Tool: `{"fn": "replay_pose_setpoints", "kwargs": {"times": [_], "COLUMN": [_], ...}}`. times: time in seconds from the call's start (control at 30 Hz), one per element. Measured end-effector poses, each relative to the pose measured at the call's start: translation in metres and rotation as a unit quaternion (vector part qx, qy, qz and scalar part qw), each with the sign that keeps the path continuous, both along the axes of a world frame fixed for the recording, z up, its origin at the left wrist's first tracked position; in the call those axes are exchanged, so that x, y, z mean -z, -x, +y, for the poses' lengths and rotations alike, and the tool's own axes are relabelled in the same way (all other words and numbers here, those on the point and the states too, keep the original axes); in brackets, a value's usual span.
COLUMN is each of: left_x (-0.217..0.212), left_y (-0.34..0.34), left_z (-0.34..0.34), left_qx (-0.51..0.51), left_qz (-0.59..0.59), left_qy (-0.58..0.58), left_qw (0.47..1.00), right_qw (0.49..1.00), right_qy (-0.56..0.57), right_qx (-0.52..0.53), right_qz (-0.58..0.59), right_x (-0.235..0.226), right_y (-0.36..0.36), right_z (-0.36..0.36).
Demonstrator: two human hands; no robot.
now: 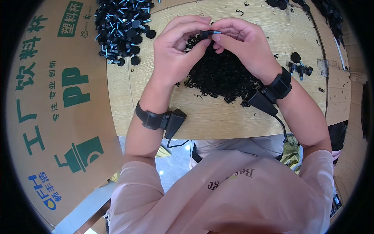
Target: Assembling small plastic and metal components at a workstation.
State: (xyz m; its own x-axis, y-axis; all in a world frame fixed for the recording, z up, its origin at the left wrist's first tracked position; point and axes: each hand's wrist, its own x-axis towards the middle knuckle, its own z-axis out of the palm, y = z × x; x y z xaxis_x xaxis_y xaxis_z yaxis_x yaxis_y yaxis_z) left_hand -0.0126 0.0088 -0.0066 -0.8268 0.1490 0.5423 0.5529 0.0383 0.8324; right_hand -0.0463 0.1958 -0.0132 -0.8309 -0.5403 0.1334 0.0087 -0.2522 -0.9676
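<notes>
My left hand and my right hand meet above the wooden table, both pinching one small black knob with a metal screw stem between fingertips. Just under the hands lies a heap of small black curled clips. Both wrists wear black bands with a boxy device and a cable.
A pile of black round-headed screw knobs lies at the table's far left. A few assembled knobs sit to the right of my right wrist. A big brown cardboard box with green print stands along the left. More black parts lie far right.
</notes>
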Motion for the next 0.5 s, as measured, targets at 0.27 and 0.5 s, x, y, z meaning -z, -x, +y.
{"fn": "replay_pose_setpoints", "kwargs": {"times": [0.27,0.5], "left_x": [-0.0026,-0.0047], "left_y": [-0.0038,-0.0073], "left_z": [-0.0018,-0.0001], "left_qx": [-0.019,-0.015], "left_qz": [-0.023,-0.051], "left_qy": [0.017,0.035], "left_qw": [0.999,0.998], "right_qw": [1.0,0.991], "right_qy": [-0.008,-0.09], "right_qx": [0.022,0.081], "right_qz": [-0.004,0.065], "right_x": [-0.0006,0.0071], "right_y": [-0.0028,-0.0043], "right_z": [-0.0014,-0.0023]}}
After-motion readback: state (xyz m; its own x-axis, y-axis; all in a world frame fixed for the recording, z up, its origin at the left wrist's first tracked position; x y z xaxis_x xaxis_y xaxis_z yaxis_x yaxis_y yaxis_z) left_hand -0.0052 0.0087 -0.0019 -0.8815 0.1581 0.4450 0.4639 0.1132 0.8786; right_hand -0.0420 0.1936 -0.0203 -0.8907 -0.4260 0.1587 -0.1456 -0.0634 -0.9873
